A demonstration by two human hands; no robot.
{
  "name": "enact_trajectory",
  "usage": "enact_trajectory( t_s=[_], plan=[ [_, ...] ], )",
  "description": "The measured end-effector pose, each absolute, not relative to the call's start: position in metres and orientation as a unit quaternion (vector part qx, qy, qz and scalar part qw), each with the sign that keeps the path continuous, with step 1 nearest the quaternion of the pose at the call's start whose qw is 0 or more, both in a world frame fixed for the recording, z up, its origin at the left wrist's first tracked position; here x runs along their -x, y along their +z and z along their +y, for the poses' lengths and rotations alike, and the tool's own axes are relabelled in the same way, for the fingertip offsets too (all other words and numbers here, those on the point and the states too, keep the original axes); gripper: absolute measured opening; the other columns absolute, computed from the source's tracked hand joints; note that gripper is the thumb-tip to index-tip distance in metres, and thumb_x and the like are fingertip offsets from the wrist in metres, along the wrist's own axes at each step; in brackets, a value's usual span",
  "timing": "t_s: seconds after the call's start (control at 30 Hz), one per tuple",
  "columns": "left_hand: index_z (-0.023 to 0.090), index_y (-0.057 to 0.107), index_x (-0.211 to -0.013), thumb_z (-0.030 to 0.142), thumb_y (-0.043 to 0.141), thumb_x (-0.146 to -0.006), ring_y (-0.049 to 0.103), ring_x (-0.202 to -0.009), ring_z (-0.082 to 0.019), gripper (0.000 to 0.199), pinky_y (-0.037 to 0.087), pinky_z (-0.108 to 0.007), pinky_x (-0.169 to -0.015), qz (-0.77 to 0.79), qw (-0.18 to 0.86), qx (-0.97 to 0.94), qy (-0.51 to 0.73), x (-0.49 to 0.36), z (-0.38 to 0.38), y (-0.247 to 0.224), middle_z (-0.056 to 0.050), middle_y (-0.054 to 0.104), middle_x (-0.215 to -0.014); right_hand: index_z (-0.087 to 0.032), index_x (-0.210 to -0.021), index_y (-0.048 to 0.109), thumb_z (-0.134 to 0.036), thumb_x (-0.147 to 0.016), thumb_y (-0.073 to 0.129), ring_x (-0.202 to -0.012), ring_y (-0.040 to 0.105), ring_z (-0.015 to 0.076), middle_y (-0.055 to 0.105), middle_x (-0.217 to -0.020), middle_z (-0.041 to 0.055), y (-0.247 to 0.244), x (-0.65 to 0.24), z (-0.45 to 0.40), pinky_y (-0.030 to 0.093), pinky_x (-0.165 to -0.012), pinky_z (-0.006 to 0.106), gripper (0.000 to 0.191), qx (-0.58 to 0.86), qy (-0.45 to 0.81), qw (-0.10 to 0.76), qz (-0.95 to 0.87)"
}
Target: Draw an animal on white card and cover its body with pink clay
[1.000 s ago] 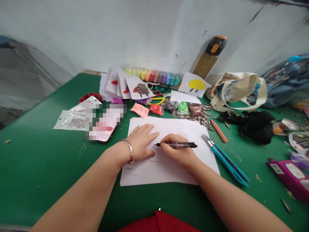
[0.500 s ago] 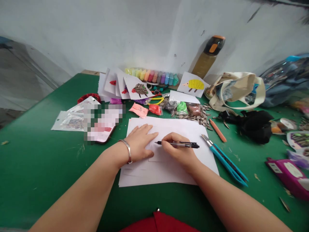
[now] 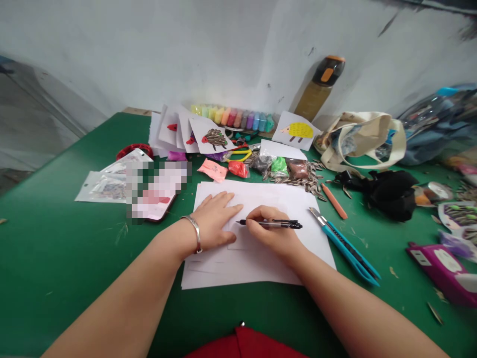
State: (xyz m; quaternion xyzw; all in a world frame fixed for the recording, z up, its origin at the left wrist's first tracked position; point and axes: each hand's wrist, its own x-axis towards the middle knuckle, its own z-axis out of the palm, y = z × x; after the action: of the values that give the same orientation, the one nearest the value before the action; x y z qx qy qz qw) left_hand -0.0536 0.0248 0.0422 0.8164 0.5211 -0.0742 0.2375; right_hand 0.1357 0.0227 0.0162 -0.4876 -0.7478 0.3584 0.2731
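White sheets of paper point(image 3: 257, 271) lie stacked on the green table in front of me, with a smaller white piece point(image 3: 238, 241) on top. My left hand point(image 3: 214, 221), wearing a silver bangle, rests flat on the left part of the paper with its fingers spread. In my right hand point(image 3: 274, 233) is a black pen point(image 3: 278, 224), pinched near its tip and pointing left toward the left hand. The tip is at the small piece; whether it touches cannot be made out. A blue utility knife point(image 3: 346, 248) lies just right of the sheets.
Behind the paper are clay packets point(image 3: 212, 169), sunflower seeds point(image 3: 315, 184) and hedgehog picture cards point(image 3: 212, 136). A phone point(image 3: 160, 194) and clear packets point(image 3: 108, 186) lie left. An orange stick point(image 3: 334, 201), black cloth item point(image 3: 391, 194) and purple box point(image 3: 443, 273) are right. A bottle point(image 3: 320, 87) leans against the wall.
The pen and my right hand have shifted very slightly left across the paper. My left hand stays flat in place. The whole view has moved a little.
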Motion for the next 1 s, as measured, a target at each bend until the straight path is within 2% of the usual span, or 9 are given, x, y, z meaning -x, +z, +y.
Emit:
enact_trajectory(
  t_s=[0.23,0.47,0.8,1.0],
  plan=[
    [0.025,0.042,-0.140,0.040,0.066,-0.073,0.023,-0.140,-0.035,0.072,0.020,-0.052,-0.113,0.514,0.220,-0.826,-0.065,0.0549,0.0253,0.0393,-0.012,0.028,-0.153,-0.024,-0.072,0.064,-0.021,-0.078,0.057,-0.067,0.060,0.0161,0.069,-0.070,-0.0020,0.0172,-0.1362,0.0237,0.041,-0.069,0.031,0.009,0.483,0.377,0.274,-0.741],
    [0.022,0.044,-0.139,0.039,0.067,-0.073,0.025,-0.138,-0.037,0.072,0.021,-0.054,-0.112,0.511,0.226,-0.828,-0.055,0.0549,0.0255,0.0386,-0.015,0.027,-0.153,-0.023,-0.071,0.064,-0.021,-0.077,0.058,-0.063,0.057,0.0144,0.068,-0.067,-0.0027,0.0175,-0.1357,0.0238,0.039,-0.068,0.030,0.009,0.479,0.373,0.275,-0.746],
    [0.022,0.043,-0.139,0.039,0.067,-0.073,0.021,-0.141,-0.035,0.073,0.018,-0.052,-0.113,0.512,0.218,-0.828,-0.068,0.0539,0.0257,0.0396,-0.015,0.026,-0.154,-0.022,-0.068,0.063,-0.018,-0.076,0.055,-0.064,0.057,0.0141,0.068,-0.066,-0.0030,0.0156,-0.1358,0.0246,0.040,-0.069,0.028,0.011,0.481,0.363,0.271,-0.751],
    [0.021,0.040,-0.143,0.039,0.067,-0.074,0.018,-0.143,-0.035,0.076,0.016,-0.052,-0.114,0.515,0.224,-0.824,-0.076,0.0537,0.0256,0.0402,-0.017,0.022,-0.155,-0.021,-0.069,0.062,-0.019,-0.075,0.053,-0.061,0.057,0.0133,0.067,-0.067,-0.0019,0.0137,-0.1370,0.0243,0.040,-0.060,0.025,0.011,0.487,0.382,0.286,-0.732]
  ],
)
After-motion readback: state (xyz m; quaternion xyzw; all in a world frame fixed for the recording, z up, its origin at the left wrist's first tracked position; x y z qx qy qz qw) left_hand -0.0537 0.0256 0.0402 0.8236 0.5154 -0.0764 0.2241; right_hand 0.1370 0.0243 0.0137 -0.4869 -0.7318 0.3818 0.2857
